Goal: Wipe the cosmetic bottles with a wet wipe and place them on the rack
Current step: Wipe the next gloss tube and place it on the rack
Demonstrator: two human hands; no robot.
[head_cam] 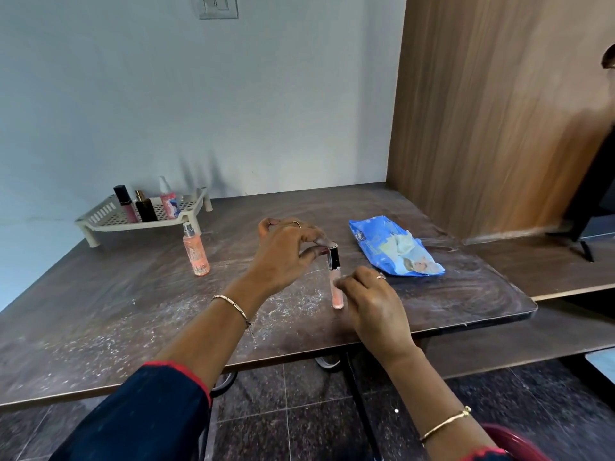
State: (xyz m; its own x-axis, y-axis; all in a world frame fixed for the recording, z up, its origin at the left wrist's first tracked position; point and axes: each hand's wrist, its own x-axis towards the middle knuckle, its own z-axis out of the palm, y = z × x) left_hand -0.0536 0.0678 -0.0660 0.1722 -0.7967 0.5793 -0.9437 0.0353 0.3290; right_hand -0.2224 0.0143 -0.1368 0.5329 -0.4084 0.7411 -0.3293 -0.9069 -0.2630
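A slim pink tube with a black cap stands upright on the dark table. My left hand pinches its black cap from above. My right hand rests against the tube's lower body; I cannot tell whether it holds a wipe. A peach spray bottle stands alone to the left. The beige rack sits at the far left and holds a dark lip gloss tube, a black perfume bottle and a pink spray bottle.
A blue wet wipe packet lies right of the hands, a wipe poking out of its opening. White dust specks cover the table's front. A wooden panel rises at the right, with a lower shelf and a black stand beyond it.
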